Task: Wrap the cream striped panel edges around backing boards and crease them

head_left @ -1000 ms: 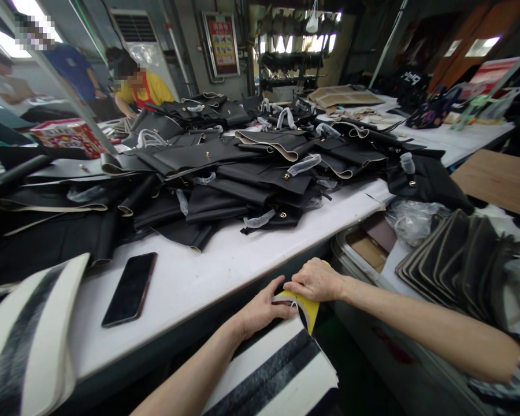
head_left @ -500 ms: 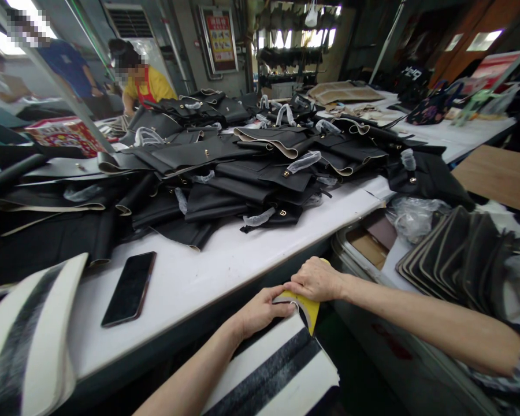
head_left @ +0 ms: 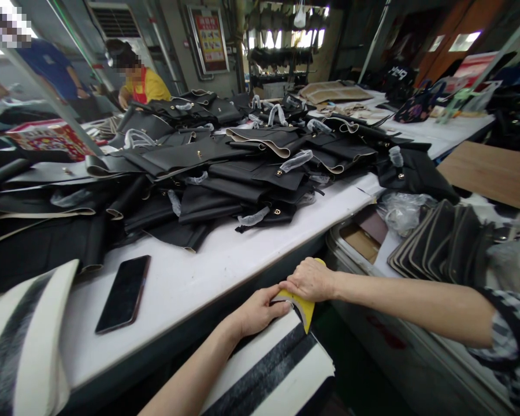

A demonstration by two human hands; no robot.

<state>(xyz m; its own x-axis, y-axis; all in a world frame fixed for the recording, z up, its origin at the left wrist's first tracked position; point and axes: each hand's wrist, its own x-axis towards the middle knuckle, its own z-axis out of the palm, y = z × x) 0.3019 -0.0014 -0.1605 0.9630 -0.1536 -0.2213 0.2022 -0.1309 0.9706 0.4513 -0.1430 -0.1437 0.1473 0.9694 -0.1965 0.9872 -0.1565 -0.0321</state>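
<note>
My left hand (head_left: 256,312) and my right hand (head_left: 308,280) meet just below the front edge of the white table (head_left: 225,266). Both pinch a small yellow piece (head_left: 305,306) at the far end of a white panel with a dark strip (head_left: 273,370) that lies over my lap. The left thumb presses on the piece's near edge. My right hand lies over its top, fingers closed on it.
A black phone (head_left: 123,293) lies on the table to the left. Piles of black leather bag parts (head_left: 225,167) cover the table behind. A second white panel (head_left: 21,341) is at the lower left. Stacked dark pieces (head_left: 437,242) sit in a bin to the right. People work at the far left.
My hands stay on the yellow piece with hardly any movement. The view has shifted slightly to the right and down.
</note>
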